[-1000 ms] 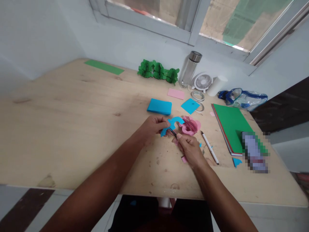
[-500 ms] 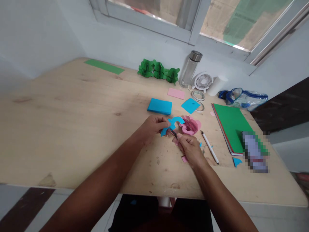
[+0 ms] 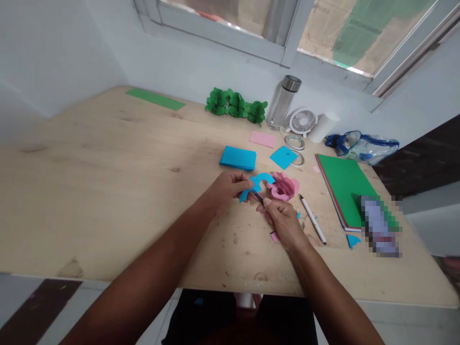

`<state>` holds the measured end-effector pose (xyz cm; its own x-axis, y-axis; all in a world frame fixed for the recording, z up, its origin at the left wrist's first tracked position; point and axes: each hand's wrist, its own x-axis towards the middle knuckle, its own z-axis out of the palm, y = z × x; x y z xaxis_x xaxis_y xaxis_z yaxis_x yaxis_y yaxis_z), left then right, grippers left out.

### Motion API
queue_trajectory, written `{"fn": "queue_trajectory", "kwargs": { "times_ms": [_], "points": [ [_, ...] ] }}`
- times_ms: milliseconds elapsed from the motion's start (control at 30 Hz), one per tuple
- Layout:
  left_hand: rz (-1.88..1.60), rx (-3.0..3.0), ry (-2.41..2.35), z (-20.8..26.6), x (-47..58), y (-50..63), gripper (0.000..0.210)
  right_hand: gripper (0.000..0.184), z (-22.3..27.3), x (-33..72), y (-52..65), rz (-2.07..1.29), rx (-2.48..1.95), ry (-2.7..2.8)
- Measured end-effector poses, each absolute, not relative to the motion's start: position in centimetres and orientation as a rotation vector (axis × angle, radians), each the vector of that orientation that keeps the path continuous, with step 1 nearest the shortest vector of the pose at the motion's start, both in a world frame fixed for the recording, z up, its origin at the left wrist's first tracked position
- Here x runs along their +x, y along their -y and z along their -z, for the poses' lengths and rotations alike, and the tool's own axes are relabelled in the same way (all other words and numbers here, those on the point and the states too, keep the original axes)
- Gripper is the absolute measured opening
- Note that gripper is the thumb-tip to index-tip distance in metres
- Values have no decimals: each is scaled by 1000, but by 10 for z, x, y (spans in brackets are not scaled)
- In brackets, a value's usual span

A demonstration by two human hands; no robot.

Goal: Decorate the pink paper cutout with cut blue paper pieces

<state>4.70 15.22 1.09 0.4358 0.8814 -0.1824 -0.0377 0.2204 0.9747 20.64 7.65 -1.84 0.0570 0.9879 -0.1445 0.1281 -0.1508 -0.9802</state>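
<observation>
My left hand (image 3: 232,186) pinches a curved cut piece of blue paper (image 3: 265,178) above the wooden table. In my right hand (image 3: 282,215) is a small pair of scissors (image 3: 258,197), its dark blades at the lower edge of the blue paper; the fingers hide its handles. Just behind the blue piece lies a pink layered paper flower (image 3: 283,187). A stack of blue paper (image 3: 237,158) rests beyond my left hand. To the right of my right hand is a white pen (image 3: 312,219), with small blue and pink scraps around.
Green paper flowers (image 3: 236,104), a glass bottle (image 3: 283,103), a small fan (image 3: 303,120) and tape rolls (image 3: 294,142) stand or lie at the back. On the right are a green pad (image 3: 345,187) and a clear pouch (image 3: 370,147). A green strip (image 3: 156,98) lies far left.
</observation>
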Motion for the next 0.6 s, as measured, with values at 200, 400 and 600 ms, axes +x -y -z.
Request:
{"fn": "queue_trajectory", "kwargs": {
  "times_ms": [200, 400, 600],
  "points": [
    [-767, 1200, -925, -16, 47, -151, 17, 51, 15, 206, -76, -1207, -1459, 1199],
    [-772, 1200, -901, -10, 46, -153, 17, 50, 17, 206, -76, -1217, -1444, 1200],
    [-773, 1172, -894, -9, 46, -152, 17, 49, 17, 206, -76, -1209, -1450, 1198]
  ]
}}
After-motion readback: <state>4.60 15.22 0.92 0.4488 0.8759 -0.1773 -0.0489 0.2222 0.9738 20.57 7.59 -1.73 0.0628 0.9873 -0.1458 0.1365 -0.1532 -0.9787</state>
